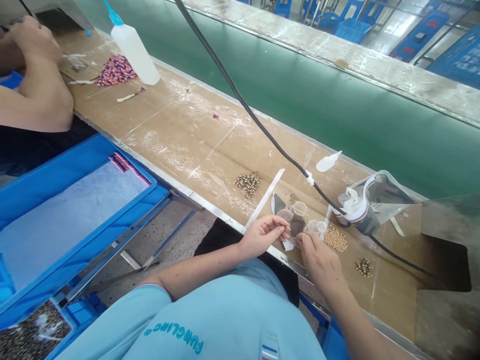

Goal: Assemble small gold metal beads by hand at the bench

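Note:
Close together at the near edge of the bench are my two hands. My left hand (263, 235) is in a pinch, thumb against fingertips; anything between them is too small to make out. The fingers of my right hand (318, 257) are pressed together, pointing toward the left hand, and what they pinch cannot be seen. Just beyond them lie a dark round piece (298, 225) and small clear round containers (299, 209). Right of these is a pile of tan beads (336, 239), with small metallic pieces (363, 267) farther right. Another heap of shiny ring-like pieces (247, 184) lies left.
A black cable (240, 97) hangs across the bench (180, 135). A clear zip bag (386, 195) stands at right, near a small white bottle (328, 161). At far left are a squeeze bottle (135, 55), a colourful pile (116, 70), a blue tray (86, 150) and another person's arm (45, 95).

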The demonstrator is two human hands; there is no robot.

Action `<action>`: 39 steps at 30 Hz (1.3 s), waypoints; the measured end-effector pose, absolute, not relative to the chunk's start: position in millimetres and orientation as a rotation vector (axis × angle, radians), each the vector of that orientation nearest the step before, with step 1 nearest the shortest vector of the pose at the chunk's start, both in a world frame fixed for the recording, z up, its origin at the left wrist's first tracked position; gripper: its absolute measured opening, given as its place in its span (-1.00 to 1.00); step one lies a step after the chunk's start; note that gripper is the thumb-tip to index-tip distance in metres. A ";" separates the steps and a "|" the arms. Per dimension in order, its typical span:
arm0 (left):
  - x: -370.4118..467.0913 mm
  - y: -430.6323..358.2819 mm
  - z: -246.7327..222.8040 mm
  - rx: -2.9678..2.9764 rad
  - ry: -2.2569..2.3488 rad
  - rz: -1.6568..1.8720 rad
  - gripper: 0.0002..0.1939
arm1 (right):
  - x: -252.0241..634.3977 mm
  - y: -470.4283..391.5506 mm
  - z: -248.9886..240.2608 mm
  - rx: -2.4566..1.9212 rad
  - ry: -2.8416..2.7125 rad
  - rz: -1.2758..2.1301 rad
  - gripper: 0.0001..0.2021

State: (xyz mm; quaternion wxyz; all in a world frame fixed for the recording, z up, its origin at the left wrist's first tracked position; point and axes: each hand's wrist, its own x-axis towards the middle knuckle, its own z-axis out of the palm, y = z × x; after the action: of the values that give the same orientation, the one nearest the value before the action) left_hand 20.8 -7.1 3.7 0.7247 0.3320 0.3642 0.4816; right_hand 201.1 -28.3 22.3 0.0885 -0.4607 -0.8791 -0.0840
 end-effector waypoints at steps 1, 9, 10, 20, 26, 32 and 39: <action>20.7 -7.1 3.7 0.730 0.804 1.059 -0.61 | 201.5 -28.5 21.5 -1.378 -2.597 -0.225 -0.80; 19.5 -3.5 5.6 0.632 0.772 0.988 -0.58 | 193.0 -28.7 28.4 -1.493 -2.190 0.146 -0.78; 19.0 -2.5 6.1 0.611 0.765 0.971 -0.57 | 191.3 -29.3 28.3 -1.503 -2.125 0.230 -0.79; 14.0 0.5 6.6 0.570 0.724 0.840 -0.56 | 171.0 -37.9 16.7 -1.546 -1.537 0.839 -0.76; 13.9 1.5 6.6 0.539 0.699 0.812 -0.55 | 169.6 -37.2 16.8 -1.545 -1.612 0.711 -0.81; 14.0 2.8 5.7 0.529 0.688 0.809 -0.53 | 166.5 -34.1 18.2 -1.472 -1.835 0.418 -0.88; 13.4 2.2 6.0 0.540 0.679 0.810 -0.54 | 164.4 -32.7 23.0 -1.449 -1.923 0.274 -0.91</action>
State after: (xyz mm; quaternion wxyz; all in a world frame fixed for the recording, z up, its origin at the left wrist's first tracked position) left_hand 13.4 2.2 6.0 0.8290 0.2546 0.3197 0.3818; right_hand 164.4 -32.7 23.0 0.3516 -0.5598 -0.7428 0.1057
